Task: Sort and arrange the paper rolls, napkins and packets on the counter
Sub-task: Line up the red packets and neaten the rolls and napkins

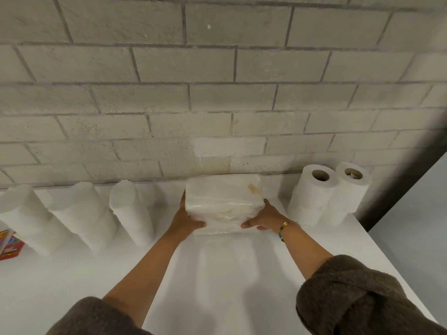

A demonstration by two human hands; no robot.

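Observation:
A plastic-wrapped pack of white napkins (223, 201) stands on the white counter (217, 274) against the brick wall. My left hand (187, 220) grips its left side, thumb across the front. My right hand (263, 218) holds its right side, thumb on the front lower corner. Left of the pack, three stacks of white paper rolls (131, 211) (84, 213) (29, 218) stand in a row along the wall. Right of it stand two taller stacks of paper rolls (312, 194) (346, 192) with their cardboard cores showing.
A red and blue packet (9, 245) sits at the far left edge of the counter. The counter's right edge (387, 262) runs diagonally past the right-hand rolls, with grey floor beyond. The grey brick wall (217, 93) closes the back.

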